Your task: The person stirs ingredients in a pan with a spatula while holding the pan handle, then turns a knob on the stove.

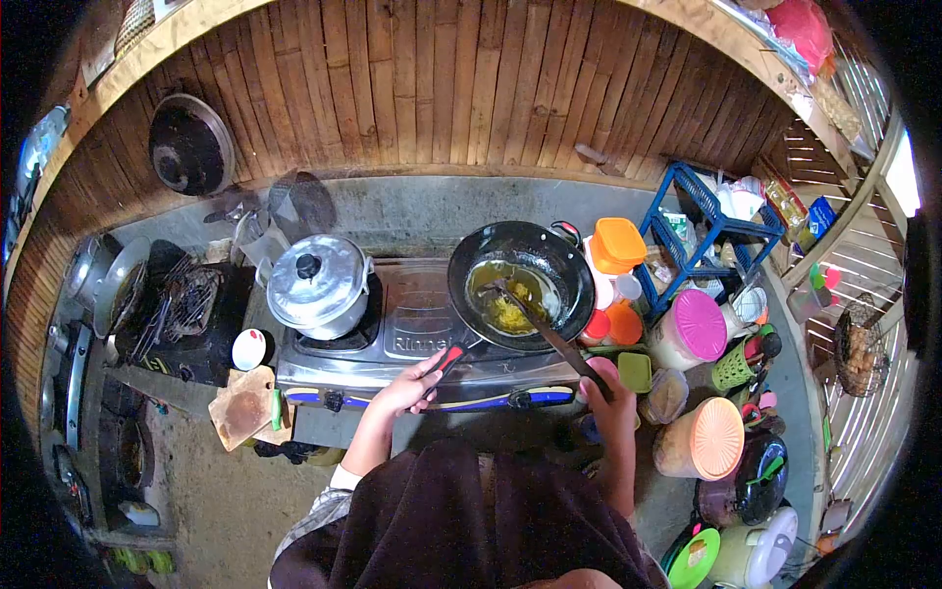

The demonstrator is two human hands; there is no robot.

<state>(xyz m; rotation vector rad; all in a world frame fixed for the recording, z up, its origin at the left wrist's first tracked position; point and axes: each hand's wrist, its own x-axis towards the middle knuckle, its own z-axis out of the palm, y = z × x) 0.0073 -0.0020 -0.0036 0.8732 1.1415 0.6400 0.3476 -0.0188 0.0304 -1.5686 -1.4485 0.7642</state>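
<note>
My left hand is closed round the red and black handle of a black wok, which rests on the right side of a silver stove. Yellowish food lies in oil inside the wok. My right hand grips a dark spatula, its blade down in the food. A lidded silver pot sits on the stove's left side.
A cutting board with a green-handled knife and a white bowl are left of the stove. Containers, including one with a pink lid, crowd the right. A blue rack stands behind them.
</note>
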